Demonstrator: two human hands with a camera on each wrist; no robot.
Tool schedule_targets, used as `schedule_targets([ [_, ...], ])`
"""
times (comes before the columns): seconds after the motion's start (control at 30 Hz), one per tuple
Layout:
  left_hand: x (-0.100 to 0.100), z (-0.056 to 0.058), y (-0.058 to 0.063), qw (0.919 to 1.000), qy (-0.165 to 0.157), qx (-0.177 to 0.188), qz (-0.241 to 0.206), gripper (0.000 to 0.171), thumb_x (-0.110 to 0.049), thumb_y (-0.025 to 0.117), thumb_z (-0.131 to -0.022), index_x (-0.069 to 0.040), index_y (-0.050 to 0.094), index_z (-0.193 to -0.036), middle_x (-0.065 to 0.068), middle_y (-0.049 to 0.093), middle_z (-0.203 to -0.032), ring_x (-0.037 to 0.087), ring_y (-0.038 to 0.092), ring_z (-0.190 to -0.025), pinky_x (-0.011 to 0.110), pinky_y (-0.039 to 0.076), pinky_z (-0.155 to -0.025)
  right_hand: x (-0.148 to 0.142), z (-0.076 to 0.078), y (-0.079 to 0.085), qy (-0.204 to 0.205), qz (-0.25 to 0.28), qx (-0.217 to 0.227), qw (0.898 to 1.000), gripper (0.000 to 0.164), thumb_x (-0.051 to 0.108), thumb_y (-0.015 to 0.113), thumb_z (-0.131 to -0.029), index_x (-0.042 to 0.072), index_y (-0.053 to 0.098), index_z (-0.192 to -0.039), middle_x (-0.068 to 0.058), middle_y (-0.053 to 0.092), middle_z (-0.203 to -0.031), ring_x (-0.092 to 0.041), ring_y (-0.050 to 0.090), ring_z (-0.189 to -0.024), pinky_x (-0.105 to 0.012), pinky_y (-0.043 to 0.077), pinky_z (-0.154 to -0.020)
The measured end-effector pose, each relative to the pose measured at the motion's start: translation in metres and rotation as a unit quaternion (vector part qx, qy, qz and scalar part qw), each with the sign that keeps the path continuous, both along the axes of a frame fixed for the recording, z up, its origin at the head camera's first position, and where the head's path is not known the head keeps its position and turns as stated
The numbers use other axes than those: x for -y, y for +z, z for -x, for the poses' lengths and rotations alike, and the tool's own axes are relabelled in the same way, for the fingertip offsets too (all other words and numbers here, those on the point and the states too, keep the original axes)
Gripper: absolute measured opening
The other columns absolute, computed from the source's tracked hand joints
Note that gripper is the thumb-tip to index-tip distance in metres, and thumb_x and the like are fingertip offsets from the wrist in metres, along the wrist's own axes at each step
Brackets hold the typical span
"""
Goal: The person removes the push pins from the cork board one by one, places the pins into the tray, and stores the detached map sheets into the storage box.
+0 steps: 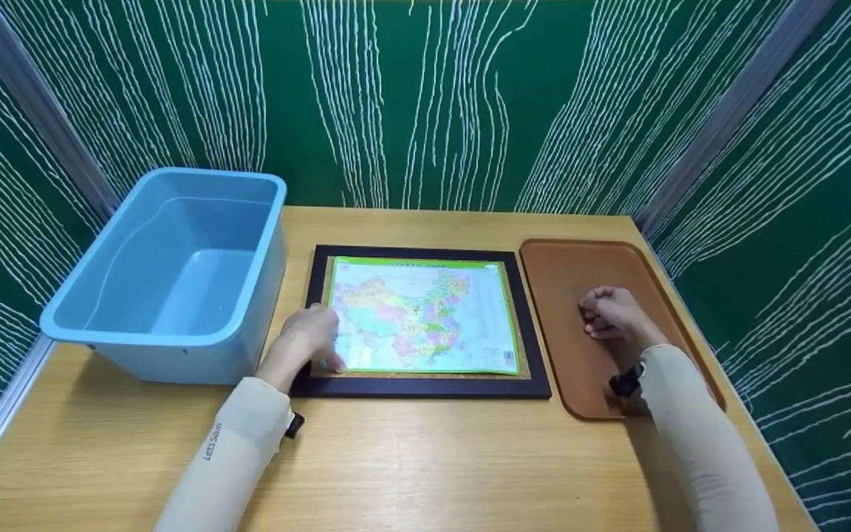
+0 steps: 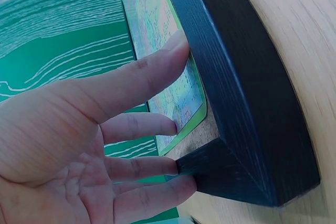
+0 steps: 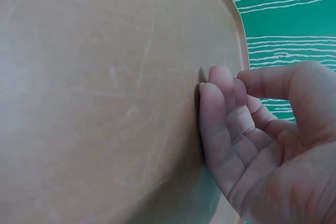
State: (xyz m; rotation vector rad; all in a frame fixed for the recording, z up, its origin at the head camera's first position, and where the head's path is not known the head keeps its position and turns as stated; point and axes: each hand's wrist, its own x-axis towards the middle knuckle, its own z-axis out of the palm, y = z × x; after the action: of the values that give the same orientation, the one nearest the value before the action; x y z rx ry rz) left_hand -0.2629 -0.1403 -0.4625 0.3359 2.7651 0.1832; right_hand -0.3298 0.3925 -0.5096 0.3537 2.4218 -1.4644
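Observation:
A colourful map sheet [image 1: 418,318] with a green border lies on a cork board inside a dark frame [image 1: 425,387]. At the frame's lower left corner is my left hand [image 1: 307,336]. In the left wrist view its thumb [image 2: 157,69] is extended along the map's green edge, and the other fingers reach toward the frame's corner, spread and fairly straight. Over the brown tray [image 1: 555,295] on the right hovers my right hand [image 1: 614,314]. Its fingers [image 3: 214,119] are curled, their backs close to the tray surface. The thumb and a fingertip meet, with no object visible between them.
A deep light-blue bin [image 1: 248,325] stands left of the frame; its visible inside holds nothing. All sit on a wooden table [image 1: 425,458]. Green panels [image 1: 396,111] with wavy white lines enclose the back and sides.

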Motion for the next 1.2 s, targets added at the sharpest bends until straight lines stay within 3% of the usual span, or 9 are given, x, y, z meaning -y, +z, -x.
schedule_targets([
  [0.17, 0.0, -0.001, 0.0, 1.0, 0.0, -0.004, 0.003, 0.05, -0.04, 0.094, -0.069, -0.006, 0.059, -0.08, 0.02, 0.059, -0.106, 0.028, 0.056, -0.084, 0.046, 0.054, -0.074, 0.008, -0.002, 0.005, -0.009, 0.007, -0.018, 1.0, 0.027, 0.02, 0.059, -0.103, 0.002, 0.05, -0.12, -0.008, 0.06, -0.094, -0.018, 0.067, -0.071, -0.036, 0.059, -0.067],
  [0.37, 0.0, -0.001, 0.0, 0.9999, 0.001, -0.015, 0.007, 0.051, -0.041, 0.095, -0.067, -0.006, 0.06, -0.077, 0.016, 0.057, -0.096, 0.027, 0.054, -0.081, 0.046, 0.053, -0.07, 0.025, -0.004, 0.014, 0.01, 0.048, -0.024, 0.999, 0.032, 0.018, 0.06, -0.102, -0.001, 0.048, -0.125, -0.011, 0.065, -0.1, -0.019, 0.067, -0.072, -0.037, 0.059, -0.068],
  [0.53, -0.001, -0.002, 0.001, 0.9999, 0.005, -0.011, 0.005, 0.051, -0.042, 0.095, -0.068, -0.006, 0.06, -0.076, 0.013, 0.056, -0.093, 0.025, 0.051, -0.079, 0.043, 0.05, -0.067, 0.042, -0.008, 0.022, 0.035, 0.076, -0.029, 0.996, 0.047, 0.018, 0.06, -0.103, -0.005, 0.042, -0.14, -0.021, 0.059, -0.118, -0.022, 0.068, -0.084, -0.039, 0.059, -0.076],
  [0.63, 0.0, -0.003, 0.002, 1.0, 0.005, -0.004, -0.002, 0.049, -0.041, 0.094, -0.07, -0.006, 0.06, -0.077, 0.011, 0.055, -0.091, 0.025, 0.05, -0.078, 0.041, 0.047, -0.065, 0.053, -0.012, 0.027, 0.044, 0.099, -0.02, 0.994, 0.054, 0.018, 0.061, -0.102, -0.004, 0.038, -0.146, -0.023, 0.057, -0.12, -0.024, 0.067, -0.087, -0.042, 0.058, -0.079],
  [0.77, 0.001, -0.004, 0.002, 0.9999, 0.002, 0.004, -0.01, 0.046, -0.039, 0.092, -0.073, -0.007, 0.06, -0.081, 0.009, 0.055, -0.089, 0.024, 0.048, -0.079, 0.039, 0.043, -0.064, 0.068, -0.017, 0.031, 0.057, 0.118, -0.007, 0.991, 0.058, 0.021, 0.062, -0.102, -0.002, 0.037, -0.15, -0.024, 0.057, -0.121, -0.028, 0.066, -0.093, -0.044, 0.058, -0.082],
  [0.97, 0.004, -0.005, 0.002, 0.9997, -0.014, 0.005, -0.019, 0.044, -0.037, 0.091, -0.075, -0.007, 0.059, -0.083, 0.007, 0.053, -0.084, 0.023, 0.046, -0.076, 0.038, 0.041, -0.063, 0.086, -0.023, 0.035, 0.093, 0.139, 0.0, 0.986, 0.06, 0.021, 0.061, -0.103, -0.003, 0.035, -0.151, -0.029, 0.046, -0.142, -0.041, 0.059, -0.118, -0.048, 0.053, -0.093],
  [1.2, 0.008, -0.005, 0.004, 0.9973, -0.018, 0.002, -0.07, 0.043, -0.032, 0.092, -0.075, -0.005, 0.06, -0.087, 0.006, 0.053, -0.079, 0.023, 0.046, -0.073, 0.039, 0.039, -0.064, 0.1, -0.027, 0.036, 0.116, 0.159, 0.007, 0.98, 0.063, 0.019, 0.061, -0.103, -0.004, 0.031, -0.154, -0.027, 0.037, -0.152, -0.043, 0.049, -0.13, -0.051, 0.05, -0.097],
])
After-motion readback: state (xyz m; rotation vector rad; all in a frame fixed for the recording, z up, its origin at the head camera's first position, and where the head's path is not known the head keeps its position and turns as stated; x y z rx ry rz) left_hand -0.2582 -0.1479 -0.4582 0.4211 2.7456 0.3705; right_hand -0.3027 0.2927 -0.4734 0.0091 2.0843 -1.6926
